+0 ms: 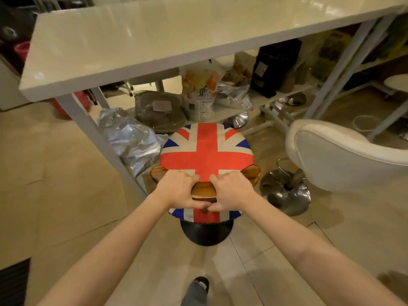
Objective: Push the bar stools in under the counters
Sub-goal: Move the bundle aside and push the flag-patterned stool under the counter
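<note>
- Head view: left hand (182,189) and right hand (231,191) have fingers (187,178) clamped on the flag stool (206,151) back.
- Stool sits just short of the bench (132,47) near edge, not yet under.
- White stool (344,155) also waits outside.

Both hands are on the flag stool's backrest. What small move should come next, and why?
Probably a straight push forward: the left hand and right hand grip the wooden backrest of the Union Jack-patterned round stool, whose seat sits short of the glossy white counter, beside crumpled silver foil bags.
</note>
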### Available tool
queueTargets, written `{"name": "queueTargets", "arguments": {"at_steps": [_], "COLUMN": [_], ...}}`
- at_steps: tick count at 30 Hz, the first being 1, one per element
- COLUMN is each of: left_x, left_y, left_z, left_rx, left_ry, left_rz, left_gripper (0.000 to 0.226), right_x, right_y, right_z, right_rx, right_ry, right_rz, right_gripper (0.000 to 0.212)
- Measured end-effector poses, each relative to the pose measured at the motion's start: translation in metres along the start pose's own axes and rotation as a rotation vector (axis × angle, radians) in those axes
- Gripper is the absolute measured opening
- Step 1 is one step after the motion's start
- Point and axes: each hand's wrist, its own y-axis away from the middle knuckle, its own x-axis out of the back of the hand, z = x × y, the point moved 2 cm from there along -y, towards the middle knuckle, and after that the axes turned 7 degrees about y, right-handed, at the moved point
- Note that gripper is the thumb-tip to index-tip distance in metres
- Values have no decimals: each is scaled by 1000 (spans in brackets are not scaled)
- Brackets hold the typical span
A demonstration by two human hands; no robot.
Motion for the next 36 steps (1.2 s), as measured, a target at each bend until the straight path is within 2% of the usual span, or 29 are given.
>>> {"name": "queueTargets", "arguments": {"at_steps": [13, 25, 36], "left_x": [0, 10, -1], "left_y": [-69, -140, -172], "left_z": [-62, -124, -115], "left_rx": [43, 33, 165], "left_ry": [-27, -36, -74], "left_rz": [3, 24, 38], "left_gripper": [61, 58, 64], "right_x": [-8, -17, -25], "right_y": [-71, -152, -167], "right_z": [49, 103, 152], "right_rx": [-20, -12, 137], "right_ry": [3, 24, 12], "right_rz": [60, 84, 54], "right_gripper": [64, 64, 62]}}
